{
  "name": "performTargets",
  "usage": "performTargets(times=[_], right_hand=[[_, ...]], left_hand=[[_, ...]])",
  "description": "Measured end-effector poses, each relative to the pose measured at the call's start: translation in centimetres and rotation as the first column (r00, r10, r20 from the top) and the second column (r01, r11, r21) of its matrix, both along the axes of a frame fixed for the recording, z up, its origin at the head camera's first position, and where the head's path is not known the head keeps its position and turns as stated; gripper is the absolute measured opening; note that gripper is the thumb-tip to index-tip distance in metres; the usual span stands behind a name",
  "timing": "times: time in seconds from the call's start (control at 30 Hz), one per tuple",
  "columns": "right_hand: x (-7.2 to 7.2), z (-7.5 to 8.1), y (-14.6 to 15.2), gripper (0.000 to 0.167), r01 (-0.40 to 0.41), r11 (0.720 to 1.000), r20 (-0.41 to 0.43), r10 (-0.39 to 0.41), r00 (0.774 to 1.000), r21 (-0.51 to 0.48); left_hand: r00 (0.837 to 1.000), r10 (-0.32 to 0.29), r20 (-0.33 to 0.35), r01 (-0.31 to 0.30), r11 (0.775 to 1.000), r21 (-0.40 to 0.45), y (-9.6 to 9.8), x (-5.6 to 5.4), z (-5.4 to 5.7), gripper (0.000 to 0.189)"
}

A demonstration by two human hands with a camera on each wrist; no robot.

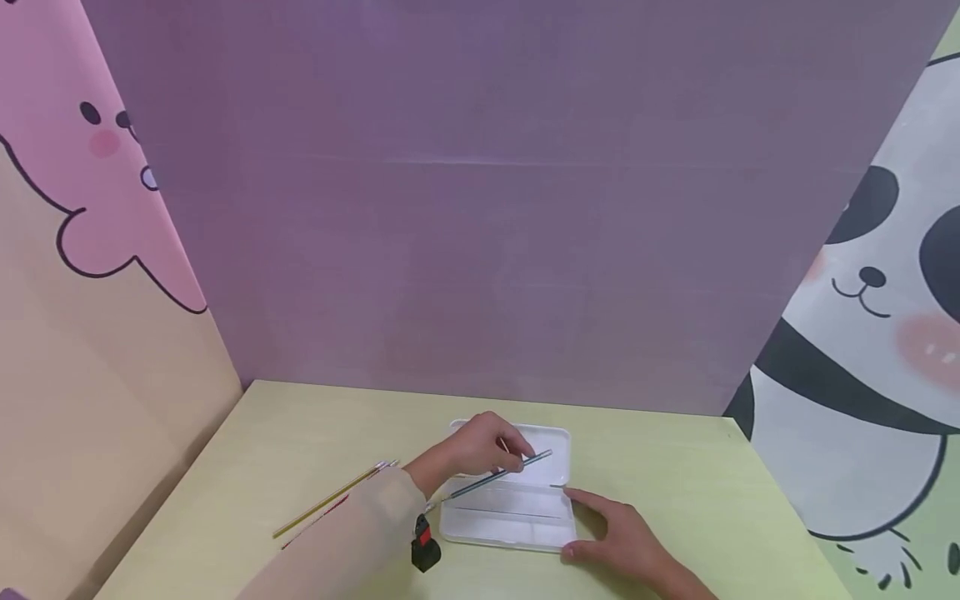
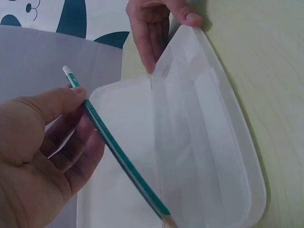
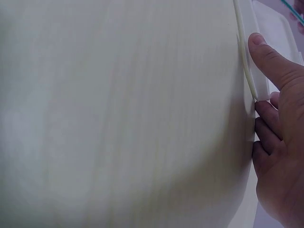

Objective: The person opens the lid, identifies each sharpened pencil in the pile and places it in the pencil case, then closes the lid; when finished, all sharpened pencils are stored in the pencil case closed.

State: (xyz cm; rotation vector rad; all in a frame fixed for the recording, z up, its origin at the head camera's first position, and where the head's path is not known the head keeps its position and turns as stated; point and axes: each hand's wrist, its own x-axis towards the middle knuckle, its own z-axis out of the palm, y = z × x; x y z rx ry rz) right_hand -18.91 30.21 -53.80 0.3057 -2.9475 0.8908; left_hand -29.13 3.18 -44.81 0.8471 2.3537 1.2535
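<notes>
My left hand (image 1: 486, 446) pinches a green pencil (image 2: 118, 149) between thumb and fingers. The pencil slants over the opened white pencil case (image 1: 510, 531), its white eraser end up and its sharpened tip down, as the left wrist view shows. The case lies with its lid (image 1: 553, 442) folded back, away from me, and its long compartments bare. At the case's right end, my right hand (image 1: 626, 542) holds it, thumb at the near corner and fingers by the hinge side.
Left of the case, partly behind the left sleeve (image 1: 345, 542), lie a yellow pencil (image 1: 322, 506) and a red-marked pencil (image 1: 315, 522). A small black and red object (image 1: 425, 548) shows beside the left wrist. A purple-grey panel (image 1: 480, 250) rises behind the table (image 1: 675, 467).
</notes>
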Motion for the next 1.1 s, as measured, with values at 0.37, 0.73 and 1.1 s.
performTargets(times=[0.37,0.73,1.1], right_hand=[[0.1,0.0,-0.3,0.088,-0.002,1.0,0.007,0.002,1.0,-0.028],[-0.4,0.1,0.2,0.092,-0.021,0.999,0.0,0.021,1.0,0.024],[-0.4,0.3,0.1,0.091,-0.014,1.0,0.002,0.014,1.0,0.009]], left_hand=[[0.993,-0.112,-0.035,0.111,0.993,-0.03,1.9,0.0,-2.5,0.017],[0.995,-0.09,-0.047,0.089,0.996,-0.031,2.1,0.0,-5.6,0.019],[0.984,-0.106,-0.145,0.09,0.989,-0.115,2.1,0.5,-6.4,0.023]])
